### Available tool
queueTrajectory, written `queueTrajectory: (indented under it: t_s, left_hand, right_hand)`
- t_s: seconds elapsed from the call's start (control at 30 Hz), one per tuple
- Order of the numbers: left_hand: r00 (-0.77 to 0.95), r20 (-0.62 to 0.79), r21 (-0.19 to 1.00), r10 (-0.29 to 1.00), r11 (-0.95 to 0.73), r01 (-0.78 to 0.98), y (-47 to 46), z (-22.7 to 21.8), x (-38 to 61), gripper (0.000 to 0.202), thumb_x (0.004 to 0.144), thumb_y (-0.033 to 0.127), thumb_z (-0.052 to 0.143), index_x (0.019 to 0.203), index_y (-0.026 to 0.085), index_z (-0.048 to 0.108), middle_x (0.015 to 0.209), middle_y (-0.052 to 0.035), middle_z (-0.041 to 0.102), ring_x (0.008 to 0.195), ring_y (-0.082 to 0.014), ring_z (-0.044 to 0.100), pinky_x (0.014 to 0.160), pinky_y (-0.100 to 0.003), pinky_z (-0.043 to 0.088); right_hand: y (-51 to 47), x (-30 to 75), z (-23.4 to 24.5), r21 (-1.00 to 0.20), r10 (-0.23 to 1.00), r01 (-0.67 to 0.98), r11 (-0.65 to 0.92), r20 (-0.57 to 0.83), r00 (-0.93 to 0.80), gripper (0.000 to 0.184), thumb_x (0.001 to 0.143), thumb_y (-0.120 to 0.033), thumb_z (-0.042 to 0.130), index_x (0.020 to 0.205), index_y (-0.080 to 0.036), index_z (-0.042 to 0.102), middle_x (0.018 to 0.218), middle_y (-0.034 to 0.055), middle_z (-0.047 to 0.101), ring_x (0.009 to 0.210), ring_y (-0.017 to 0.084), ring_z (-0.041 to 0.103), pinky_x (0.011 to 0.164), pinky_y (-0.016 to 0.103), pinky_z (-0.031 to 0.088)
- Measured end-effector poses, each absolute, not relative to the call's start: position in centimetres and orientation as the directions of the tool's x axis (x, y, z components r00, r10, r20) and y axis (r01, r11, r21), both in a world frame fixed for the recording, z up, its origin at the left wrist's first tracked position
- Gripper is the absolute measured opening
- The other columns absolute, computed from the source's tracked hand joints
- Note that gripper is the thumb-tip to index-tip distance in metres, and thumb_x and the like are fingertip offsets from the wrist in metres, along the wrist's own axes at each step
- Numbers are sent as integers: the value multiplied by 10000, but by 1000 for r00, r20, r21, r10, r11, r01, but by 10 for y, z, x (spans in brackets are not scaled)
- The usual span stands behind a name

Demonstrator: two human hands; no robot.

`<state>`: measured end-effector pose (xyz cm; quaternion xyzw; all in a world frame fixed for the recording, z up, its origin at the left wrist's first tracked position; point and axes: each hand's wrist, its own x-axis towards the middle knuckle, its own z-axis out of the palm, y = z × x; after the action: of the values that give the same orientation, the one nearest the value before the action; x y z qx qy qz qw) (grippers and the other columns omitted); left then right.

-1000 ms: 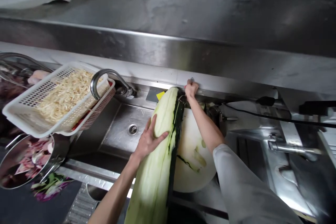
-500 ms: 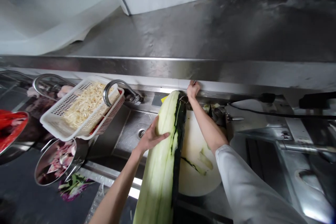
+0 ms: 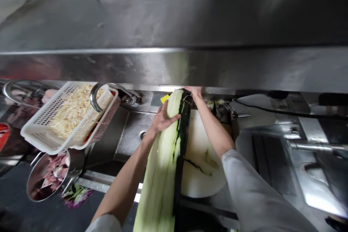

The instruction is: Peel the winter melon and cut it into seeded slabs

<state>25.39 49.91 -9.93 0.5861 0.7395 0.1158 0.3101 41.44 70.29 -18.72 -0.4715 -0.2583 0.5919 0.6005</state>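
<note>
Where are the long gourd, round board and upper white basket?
Long gourd (image 3: 163,166), head view: pale peeled side.
Round board (image 3: 197,137), head view: bare upper part.
Upper white basket (image 3: 42,136), head view: bare near end.

Your gourd (image 3: 160,166) shows pale green, streaked lengthwise, dark green down one side. Your right sleeve (image 3: 252,188): light grey. Round board (image 3: 195,185): off-white. Basket (image 3: 78,130): white, gridded with holes. Small flat scrap (image 3: 164,98): bright yellow.
</note>
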Motion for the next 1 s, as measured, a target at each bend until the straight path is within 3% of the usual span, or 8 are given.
queueTrajectory:
  t_s: [0.17, 0.37, 0.47, 0.57, 0.7, 0.83, 0.9, 1.0]
  left_hand:
    - [-28, -301, 549, 953, 197, 812, 500, -96, 262, 1130, 874, 744, 712, 1749, 230, 216, 1696, -192, 447, 1553, -403, 458, 1230, -496, 435]
    - [65, -302, 603, 951, 137, 786, 487, -99, 263, 1094, 868, 720, 738, 1739, 253, 270, 1703, -153, 455, 1541, -372, 485, 1247, -491, 436]
    - [98, -375, 716, 922, 221, 662, 469, -109, 251, 1038, 885, 724, 712, 1729, 271, 311, 1653, -100, 538, 1469, -307, 577, 1220, -422, 486]
    - [146, -462, 761, 875, 307, 571, 455, -116, 239, 957, 895, 732, 679, 1689, 269, 412, 1612, -66, 588, 1450, -293, 597, 1181, -389, 530]
    - [194, -496, 701, 846, 258, 665, 455, -103, 248, 974, 910, 748, 637, 1697, 227, 396, 1665, -104, 521, 1514, -321, 530, 1234, -416, 476]
    - [206, -328, 574, 922, 21, 818, 467, -89, 289, 907, 997, 712, 541, 1733, 238, 304, 1740, -150, 388, 1577, -373, 434, 1294, -516, 373]
    - [189, -288, 485, 939, -27, 874, 474, -90, 306, 917, 989, 694, 579, 1739, 256, 284, 1744, -174, 362, 1571, -421, 425, 1260, -573, 400]
    - [181, -296, 434, 938, -37, 900, 480, -94, 317, 942, 963, 665, 647, 1736, 266, 286, 1731, -182, 371, 1514, -433, 500, 1196, -558, 479]
  right_hand:
    - [686, 434, -183, -795, 918, -566, -218, -364, 157, 182, 1058, -402, 581, 1062, -250, 480, 674, -38, 677, 611, 190, 751, 674, 415, 697]
    - [655, 460, -180, -784, 876, -599, -164, -394, 277, 204, 1070, -390, 578, 967, -259, 460, 576, -136, 512, 434, 91, 576, 647, 364, 705]
    - [630, 478, -186, -809, 845, -578, -106, -379, 377, 249, 1058, -380, 591, 897, -268, 437, 526, -170, 390, 378, 58, 399, 655, 344, 706]
    - [603, 499, -190, -850, 807, -521, -71, -356, 471, 308, 1011, -443, 648, 861, -281, 434, 518, -157, 366, 389, 80, 379, 590, 312, 681]
    - [581, 512, -187, -892, 759, -448, -59, -332, 561, 327, 972, -524, 657, 857, -285, 467, 514, -137, 355, 397, 118, 427, 557, 342, 649]
    - [584, 504, -188, -931, 765, -361, -61, -276, 582, 317, 982, -563, 603, 871, -287, 493, 526, -109, 402, 417, 164, 512, 531, 357, 610]
    - [592, 498, -193, -946, 782, -314, -83, -257, 568, 332, 979, -589, 594, 869, -284, 523, 532, -91, 438, 439, 182, 554, 535, 358, 604]
    - [614, 500, -204, -961, 788, -233, -147, -256, 560, 360, 963, -614, 600, 866, -268, 585, 538, -53, 506, 520, 227, 652, 609, 386, 627]
